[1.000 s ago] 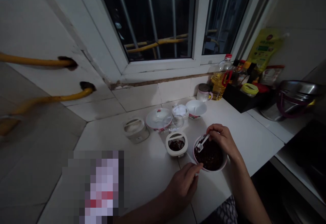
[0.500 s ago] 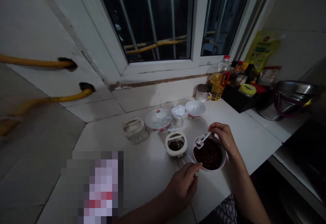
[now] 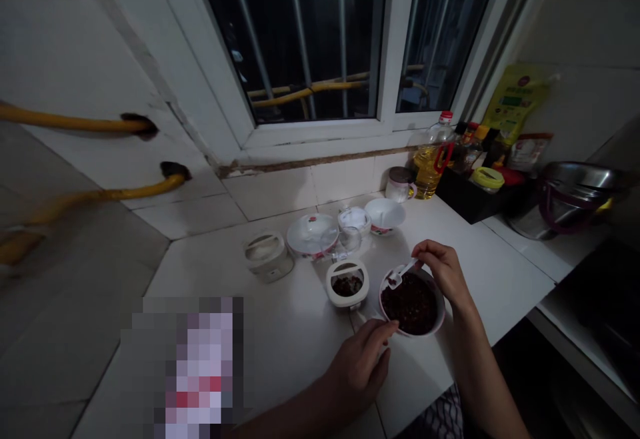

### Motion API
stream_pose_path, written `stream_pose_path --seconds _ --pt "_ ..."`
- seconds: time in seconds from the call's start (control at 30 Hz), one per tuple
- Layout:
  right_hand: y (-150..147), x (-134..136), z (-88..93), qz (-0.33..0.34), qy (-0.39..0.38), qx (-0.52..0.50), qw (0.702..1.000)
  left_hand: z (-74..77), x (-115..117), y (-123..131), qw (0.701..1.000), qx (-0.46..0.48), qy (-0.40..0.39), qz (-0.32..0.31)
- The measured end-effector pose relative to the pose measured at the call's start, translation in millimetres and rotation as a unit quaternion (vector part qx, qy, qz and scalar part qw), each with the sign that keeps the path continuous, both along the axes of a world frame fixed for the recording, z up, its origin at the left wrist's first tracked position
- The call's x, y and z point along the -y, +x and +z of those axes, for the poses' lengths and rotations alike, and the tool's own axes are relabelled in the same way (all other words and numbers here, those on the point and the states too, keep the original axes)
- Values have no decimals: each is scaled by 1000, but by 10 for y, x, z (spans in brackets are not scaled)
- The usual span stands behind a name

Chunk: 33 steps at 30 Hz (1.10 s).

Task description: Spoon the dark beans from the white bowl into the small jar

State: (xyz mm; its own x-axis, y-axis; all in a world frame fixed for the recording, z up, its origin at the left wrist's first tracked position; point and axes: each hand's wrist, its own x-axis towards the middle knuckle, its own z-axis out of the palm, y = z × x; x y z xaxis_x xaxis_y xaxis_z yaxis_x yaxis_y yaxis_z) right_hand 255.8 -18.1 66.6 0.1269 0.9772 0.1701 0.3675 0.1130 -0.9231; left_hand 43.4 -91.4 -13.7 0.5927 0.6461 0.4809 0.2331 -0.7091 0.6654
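My right hand (image 3: 440, 269) pinches the handle of a small white spoon (image 3: 397, 279). The spoon's scoop, with a few dark red bits in it, is over the far left side of a bowl (image 3: 442, 316). Dark, oily chili-like sauce (image 3: 413, 306) fills much of this bowl. My left hand (image 3: 363, 362) reaches in from the lower left, its fingertips on the bowl's near left rim. Left of the bowl, a clear square container (image 3: 347, 284) with a white rim holds dark bits.
Behind stand a second container (image 3: 269, 257), a wide bowl (image 3: 305, 226), a small tub of white stuff (image 3: 354, 216) and another bowl (image 3: 385, 211). An oil bottle (image 3: 429, 169), a black rack (image 3: 463, 202) and a steel pot (image 3: 560, 206) line the right. A blurred patch covers the lower left.
The whole view has shifted slightly. Both hands, the spoon and the bowl keep nearly the same places relative to one another.
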Motion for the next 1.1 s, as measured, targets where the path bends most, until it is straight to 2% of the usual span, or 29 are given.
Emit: stream_pose_path --seconds 0.1,0.17,0.2,0.33,0.43,0.5,0.6,0.73,0.8,0.87,1.0,1.1 --pt "-33 31 -2 98 58 124 986 -8 1 4 1000 -3 -12 1" --pt "-58 44 11 158 57 154 974 -20 0 6 1000 -2 -14 0" --pt "-66 46 19 166 49 155 973 -25 0 7 1000 -1 -13 0" --pt "-45 27 33 102 2 104 989 -9 12 4 1000 -2 -3 3" --pt "-10 2 10 68 -42 33 996 61 20 -7 999 -27 11 15" --pt "3 -8 -6 57 -59 1 997 135 9 -30 996 -60 55 30" --pt "3 -9 -7 48 -70 -16 996 287 -41 -118 969 -143 184 81" --pt "-11 1 13 39 -75 -24 996 557 -159 -338 922 -231 252 182" --pt "-12 0 15 39 -74 -31 996 679 -234 -455 901 -282 248 218" --pt "-8 -5 7 41 -74 -35 996 760 -314 -546 891 -323 225 228" --pt "8 -22 -25 41 -83 -33 995 819 -428 -617 890 -383 127 212" --pt "12 -28 -33 41 -83 -35 995 847 -452 -598 894 -395 87 191"
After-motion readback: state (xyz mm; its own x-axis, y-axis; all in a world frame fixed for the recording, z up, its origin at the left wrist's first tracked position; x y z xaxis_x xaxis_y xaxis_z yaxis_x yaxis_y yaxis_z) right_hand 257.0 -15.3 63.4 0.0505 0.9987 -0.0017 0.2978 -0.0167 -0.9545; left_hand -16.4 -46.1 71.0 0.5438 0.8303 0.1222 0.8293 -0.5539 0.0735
